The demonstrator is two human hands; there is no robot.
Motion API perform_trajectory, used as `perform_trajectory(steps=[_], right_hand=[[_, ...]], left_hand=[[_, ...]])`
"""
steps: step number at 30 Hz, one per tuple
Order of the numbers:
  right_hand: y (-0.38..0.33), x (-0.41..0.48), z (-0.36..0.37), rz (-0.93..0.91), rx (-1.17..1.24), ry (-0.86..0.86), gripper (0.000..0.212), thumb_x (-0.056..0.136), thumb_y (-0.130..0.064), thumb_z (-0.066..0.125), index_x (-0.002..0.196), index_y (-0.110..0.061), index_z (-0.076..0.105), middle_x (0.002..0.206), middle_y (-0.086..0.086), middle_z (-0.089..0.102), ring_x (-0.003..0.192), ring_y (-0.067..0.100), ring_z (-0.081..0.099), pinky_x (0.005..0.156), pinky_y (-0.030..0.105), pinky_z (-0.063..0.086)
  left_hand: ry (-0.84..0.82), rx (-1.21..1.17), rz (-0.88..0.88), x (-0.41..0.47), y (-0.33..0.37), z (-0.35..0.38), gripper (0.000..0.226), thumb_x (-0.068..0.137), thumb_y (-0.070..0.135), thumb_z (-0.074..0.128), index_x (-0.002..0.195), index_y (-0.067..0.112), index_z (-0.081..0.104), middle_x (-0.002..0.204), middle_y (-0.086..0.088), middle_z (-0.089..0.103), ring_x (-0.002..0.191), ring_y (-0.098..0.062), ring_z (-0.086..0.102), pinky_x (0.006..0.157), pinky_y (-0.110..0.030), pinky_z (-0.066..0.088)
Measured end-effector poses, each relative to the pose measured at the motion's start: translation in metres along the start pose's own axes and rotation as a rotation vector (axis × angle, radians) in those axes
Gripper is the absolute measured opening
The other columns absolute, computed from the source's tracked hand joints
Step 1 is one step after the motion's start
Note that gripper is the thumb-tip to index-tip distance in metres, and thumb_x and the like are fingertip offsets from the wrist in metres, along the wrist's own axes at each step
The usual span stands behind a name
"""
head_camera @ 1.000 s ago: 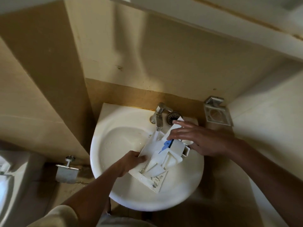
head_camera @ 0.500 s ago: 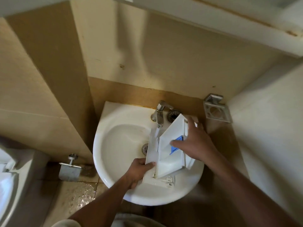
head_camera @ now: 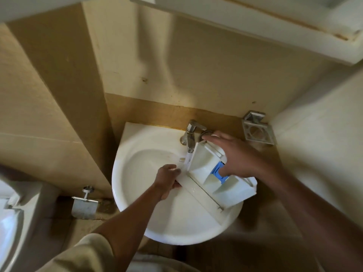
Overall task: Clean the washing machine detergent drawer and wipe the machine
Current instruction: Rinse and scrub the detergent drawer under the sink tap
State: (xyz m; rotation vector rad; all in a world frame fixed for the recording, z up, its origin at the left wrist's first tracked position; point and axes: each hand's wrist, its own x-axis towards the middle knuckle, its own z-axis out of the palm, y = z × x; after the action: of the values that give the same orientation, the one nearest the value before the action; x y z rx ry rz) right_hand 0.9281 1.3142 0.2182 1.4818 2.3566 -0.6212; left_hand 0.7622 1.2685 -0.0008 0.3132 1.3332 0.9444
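Drawer (head_camera: 200, 160) has swung crosswise, left hand (head_camera: 167, 177) pinching, right hand (head_camera: 241, 158) clasping it.

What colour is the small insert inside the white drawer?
Blue plastic insert; head view.

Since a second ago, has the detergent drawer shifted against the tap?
Yes. The detergent drawer has turned and shifted right: earlier it lay straight below the tap, now its body sits to the right of it.

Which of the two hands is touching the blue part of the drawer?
The right hand: its thumb is on the blue part of the drawer. The left hand grips the drawer's white front panel, away from it.
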Motion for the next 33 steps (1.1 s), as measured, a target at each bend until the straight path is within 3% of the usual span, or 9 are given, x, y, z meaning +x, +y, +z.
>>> perform_trajectory(steps=[3,7,9,11,13,17,24,29,33], right_hand=[[0.006,-0.005,-0.002,-0.080,-0.090,-0.074,0.112,0.070,-0.007,0.075,0.150,-0.058,0.016,0.160,-0.029,0.006,0.090,0.002,0.058,0.063,0.022,0.049],[0.008,-0.009,0.004,-0.250,-0.275,-0.132,0.111,0.079,-0.002,0.067,0.151,-0.060,0.004,0.163,-0.028,-0.004,0.096,-0.007,0.047,0.056,0.012,0.039],[0.008,-0.008,0.011,-0.322,-0.324,-0.107,0.111,0.086,-0.002,0.065,0.151,-0.057,-0.005,0.164,-0.025,-0.010,0.121,-0.005,0.039,0.076,0.008,0.038],[0.012,-0.005,0.021,-0.396,-0.371,-0.061,0.111,0.089,0.002,0.059,0.151,-0.053,-0.014,0.164,-0.021,-0.011,0.148,0.005,0.019,0.112,0.026,0.033],[0.020,-0.007,0.032,-0.411,-0.415,-0.017,0.114,0.090,0.006,0.055,0.147,-0.053,-0.024,0.164,-0.020,-0.013,0.153,0.009,0.004,0.123,0.041,0.019],[0.029,-0.022,0.048,-0.145,-0.131,0.196,0.113,0.084,-0.017,0.071,0.155,-0.047,-0.011,0.165,-0.018,-0.006,0.153,0.010,-0.001,0.122,0.046,0.024],[-0.002,-0.034,0.061,0.317,0.208,0.076,0.131,0.055,-0.093,0.060,0.158,-0.039,-0.002,0.167,-0.008,-0.011,0.154,0.023,-0.010,0.121,0.061,0.002],[-0.043,-0.021,0.087,0.291,-0.048,0.221,0.117,0.057,-0.094,0.051,0.151,-0.030,0.022,0.161,0.001,0.014,0.151,0.034,0.000,0.117,0.068,0.006],[-0.064,-0.013,0.088,0.322,0.064,0.225,0.128,0.063,-0.088,0.056,0.157,-0.019,0.003,0.166,0.001,-0.012,0.150,0.031,-0.024,0.117,0.066,0.001]], left_hand=[[-0.031,0.115,-0.012,0.007,0.010,-0.007,0.002,0.088,0.008,0.063,0.089,0.009,0.063,0.079,-0.015,0.053,0.069,-0.026,0.049,0.067,-0.044,0.045],[-0.137,0.232,-0.094,0.007,0.013,-0.004,0.024,0.102,0.023,0.053,0.110,0.006,0.069,0.105,-0.016,0.070,0.094,-0.035,0.067,0.080,-0.044,0.058],[-0.163,0.208,-0.092,0.008,0.011,-0.005,0.025,0.105,0.024,0.049,0.116,0.009,0.066,0.113,-0.017,0.070,0.097,-0.034,0.068,0.085,-0.047,0.058],[-0.185,0.168,-0.087,0.008,0.006,-0.005,0.021,0.104,0.027,0.052,0.118,0.015,0.063,0.109,-0.013,0.070,0.090,-0.030,0.067,0.078,-0.043,0.059],[-0.185,0.158,-0.079,0.008,0.000,-0.003,0.022,0.105,0.023,0.051,0.122,0.014,0.061,0.106,-0.010,0.070,0.084,-0.025,0.066,0.068,-0.036,0.057],[-0.187,0.161,-0.035,0.009,-0.013,-0.001,0.029,0.106,0.009,0.043,0.124,0.008,0.065,0.109,-0.015,0.071,0.088,-0.025,0.068,0.078,-0.042,0.058],[-0.163,0.134,-0.020,0.011,-0.020,-0.005,0.028,0.104,0.007,0.045,0.117,0.013,0.069,0.115,-0.018,0.073,0.101,-0.036,0.068,0.094,-0.063,0.049],[-0.087,0.049,-0.026,0.015,-0.023,-0.011,0.024,0.104,0.007,0.046,0.120,0.005,0.065,0.115,-0.020,0.073,0.107,-0.043,0.068,0.091,-0.061,0.052],[-0.075,-0.032,-0.027,0.015,-0.019,-0.011,0.023,0.103,0.003,0.049,0.122,-0.001,0.061,0.114,-0.022,0.072,0.102,-0.037,0.069,0.081,-0.043,0.056]])
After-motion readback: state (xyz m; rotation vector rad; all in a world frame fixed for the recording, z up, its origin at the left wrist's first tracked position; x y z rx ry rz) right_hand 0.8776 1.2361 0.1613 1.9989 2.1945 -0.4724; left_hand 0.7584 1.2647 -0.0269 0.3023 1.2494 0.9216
